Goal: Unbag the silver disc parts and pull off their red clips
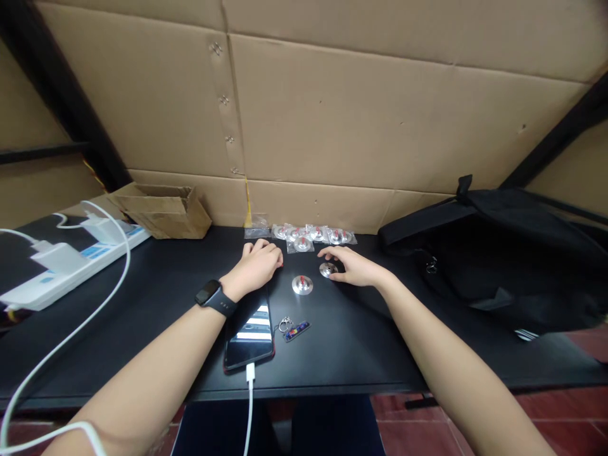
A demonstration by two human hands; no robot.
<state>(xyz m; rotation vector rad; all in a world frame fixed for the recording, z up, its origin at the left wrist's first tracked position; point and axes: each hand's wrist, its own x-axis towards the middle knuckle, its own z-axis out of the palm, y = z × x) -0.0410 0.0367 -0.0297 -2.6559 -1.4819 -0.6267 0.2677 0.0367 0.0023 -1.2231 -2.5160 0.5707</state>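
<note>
Curving a right hand (pixel 350 266), with thumb and fingers loosely parted, over a round, silvery metal disc (pixel 327 270) lying on a black tabletop (pixel 351 348); not visibly gripping; resting a half-curled left hand (pixel 259 266), with any hold hidden, near a red-marked, silvery metal disc (pixel 303 285); apparently lining up a grasp, probably needing a firmer rim pinch.

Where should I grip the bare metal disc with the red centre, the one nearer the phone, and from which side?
Probably best to pinch the metal disc by opposite edges of its rim, from above left: it lies flat on the black table, its round outline uncovered, while the right hand is at the other disc, beyond its right side.
</note>
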